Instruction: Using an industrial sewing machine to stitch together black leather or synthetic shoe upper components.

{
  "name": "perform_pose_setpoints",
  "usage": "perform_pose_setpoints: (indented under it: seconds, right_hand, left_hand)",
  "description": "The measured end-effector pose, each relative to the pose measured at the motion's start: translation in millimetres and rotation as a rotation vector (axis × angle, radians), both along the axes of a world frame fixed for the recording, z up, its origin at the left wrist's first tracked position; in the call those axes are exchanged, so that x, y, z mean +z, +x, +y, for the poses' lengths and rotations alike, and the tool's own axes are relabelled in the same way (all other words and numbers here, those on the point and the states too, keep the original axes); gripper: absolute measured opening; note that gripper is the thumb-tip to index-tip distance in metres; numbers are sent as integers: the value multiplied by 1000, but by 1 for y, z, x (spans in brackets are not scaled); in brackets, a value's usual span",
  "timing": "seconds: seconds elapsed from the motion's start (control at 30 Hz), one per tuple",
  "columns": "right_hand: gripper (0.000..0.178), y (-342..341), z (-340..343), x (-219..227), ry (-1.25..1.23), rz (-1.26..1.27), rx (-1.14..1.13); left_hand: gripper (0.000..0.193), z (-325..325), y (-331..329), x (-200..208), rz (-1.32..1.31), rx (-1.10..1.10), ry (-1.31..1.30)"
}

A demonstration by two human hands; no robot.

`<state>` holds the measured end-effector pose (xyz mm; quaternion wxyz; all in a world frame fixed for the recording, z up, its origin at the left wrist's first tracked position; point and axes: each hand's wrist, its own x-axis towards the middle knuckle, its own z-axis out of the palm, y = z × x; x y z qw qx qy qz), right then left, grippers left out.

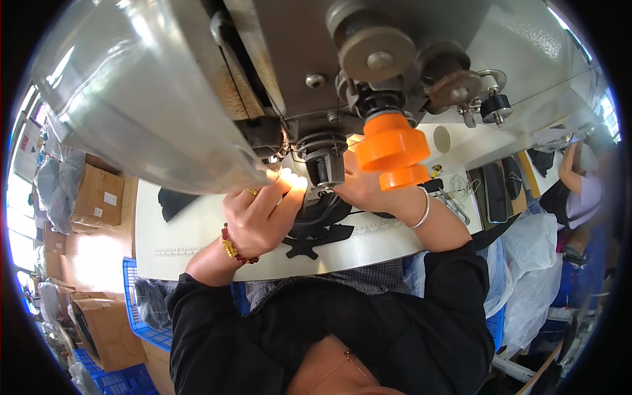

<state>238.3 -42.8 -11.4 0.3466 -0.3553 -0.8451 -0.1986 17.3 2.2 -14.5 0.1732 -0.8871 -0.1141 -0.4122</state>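
Just below the sewing machine (326, 164), black material (332, 236) lies between the person's hands, its near end spreading over the white table (375, 253), nearer the body than the fingertips. The left hand (258, 216) has its fingers bent and bunched together under bright light; whether they pinch the material cannot be told. The right hand's (370, 189) fingertips are hidden behind machine parts, so their grip cannot be told.
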Motion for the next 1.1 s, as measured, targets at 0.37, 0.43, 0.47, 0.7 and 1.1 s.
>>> perform_pose_setpoints:
  seconds: [0.37,0.43,0.47,0.7,1.1]
  right_hand:
    - [27,-4,0,0,65,-12,-16]
    - [26,-2,3,-7,17,-4,-41]
    - [26,-1,2,-7,17,-4,-41]
    - [25,-7,-2,-6,12,41,-82]
    - [27,-14,8,-29,0,176,-29]
  left_hand:
    - [17,2,-2,-6,-74,9,-91]
    - [12,8,-1,-6,-43,56,-124]
    - [12,9,1,-5,-42,55,-125]
    - [18,12,1,1,-32,117,-38]
    - [17,12,-12,-4,4,100,-293]
